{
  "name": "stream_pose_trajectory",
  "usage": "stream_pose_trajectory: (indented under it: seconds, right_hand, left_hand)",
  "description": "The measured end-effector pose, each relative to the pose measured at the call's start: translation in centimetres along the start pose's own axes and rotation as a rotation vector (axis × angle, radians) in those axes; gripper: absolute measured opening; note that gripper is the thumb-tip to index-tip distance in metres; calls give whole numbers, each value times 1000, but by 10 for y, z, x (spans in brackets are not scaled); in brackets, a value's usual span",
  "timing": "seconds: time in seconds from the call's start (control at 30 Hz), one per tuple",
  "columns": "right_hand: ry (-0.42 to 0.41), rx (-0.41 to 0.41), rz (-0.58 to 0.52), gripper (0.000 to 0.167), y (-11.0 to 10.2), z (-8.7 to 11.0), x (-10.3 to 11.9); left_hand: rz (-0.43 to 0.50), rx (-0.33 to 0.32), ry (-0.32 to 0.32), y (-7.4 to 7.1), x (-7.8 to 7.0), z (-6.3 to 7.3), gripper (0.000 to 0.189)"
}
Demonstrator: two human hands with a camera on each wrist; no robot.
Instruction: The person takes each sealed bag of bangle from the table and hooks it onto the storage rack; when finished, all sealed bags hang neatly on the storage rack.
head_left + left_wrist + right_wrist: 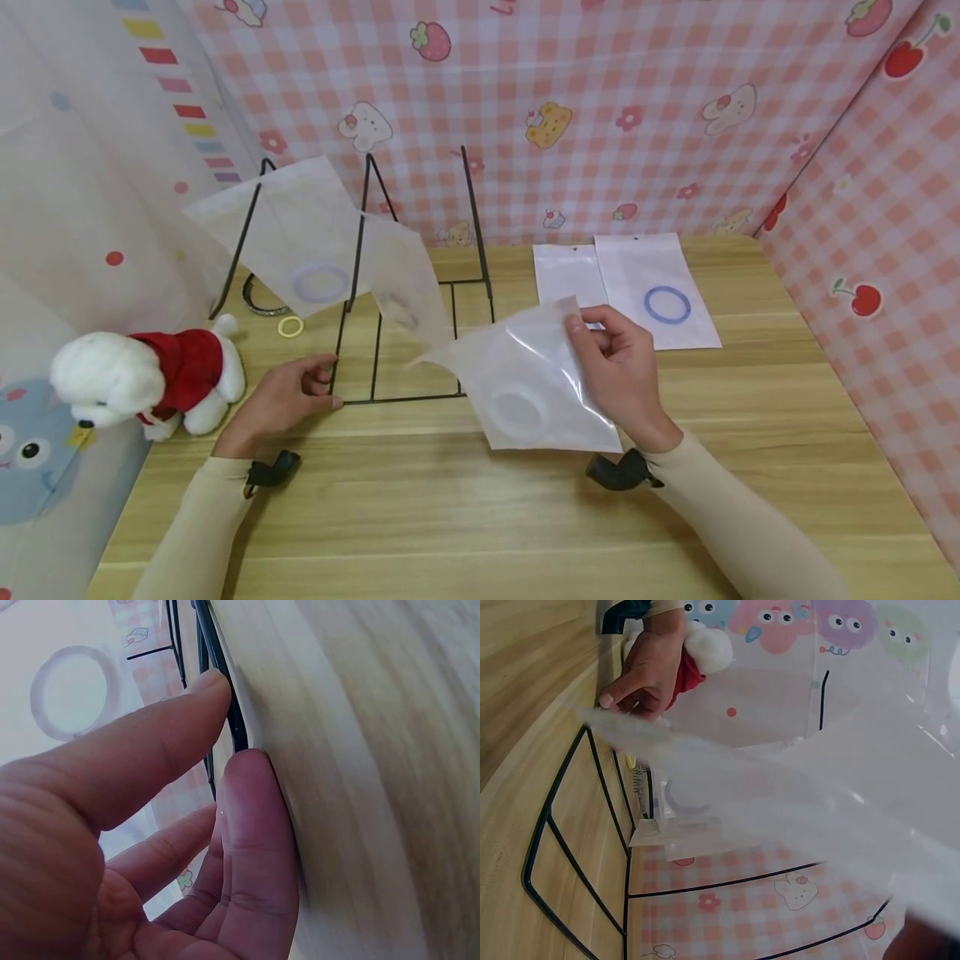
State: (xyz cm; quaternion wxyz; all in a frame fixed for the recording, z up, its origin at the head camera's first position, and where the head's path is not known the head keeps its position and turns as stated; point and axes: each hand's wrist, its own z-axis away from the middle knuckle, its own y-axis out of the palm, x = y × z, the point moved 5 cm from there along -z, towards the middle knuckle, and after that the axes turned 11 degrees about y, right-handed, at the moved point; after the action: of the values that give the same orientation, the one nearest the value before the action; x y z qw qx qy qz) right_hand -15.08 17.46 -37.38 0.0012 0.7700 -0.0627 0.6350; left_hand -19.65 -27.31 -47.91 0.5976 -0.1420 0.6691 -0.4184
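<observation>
My right hand (621, 375) pinches the upper right corner of a translucent white plastic bag (547, 358), with a pale ring (517, 415) showing through it. The bag hangs in front of a black wire rack (401, 400) and blurs across the right wrist view. At the rack's front left corner, my left hand (288, 400) holds the wire between thumb and fingers; the left wrist view shows the black wire (217, 656) passing between them. Two more bags lean in the rack: one (300, 225) with a bluish ring, the other (405, 275) with a darker round thing inside.
A white plush dog (108, 379) in red sits left of the left hand. Behind it lie a yellow ring (291, 327) and a dark beaded bracelet (258, 304). Two flat bags lie at the back right, a blue-ringed one (648, 267) overlapping a smaller one (566, 275).
</observation>
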Motion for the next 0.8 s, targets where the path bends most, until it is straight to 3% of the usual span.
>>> stream_pose_trajectory:
  seconds: [0.43,0.63,0.8]
  right_hand:
    - [-81,-18,-11,13,0,1,5]
    - [-131,-71,-12,18,0,1,10]
    - [-122,-93,-6,22,-1,3,12]
  left_hand:
    - [-4,7,2,0,-1,-1,72]
    - [2,3,6,-1,-1,-1,71]
    - [6,2,4,0,-1,-1,71]
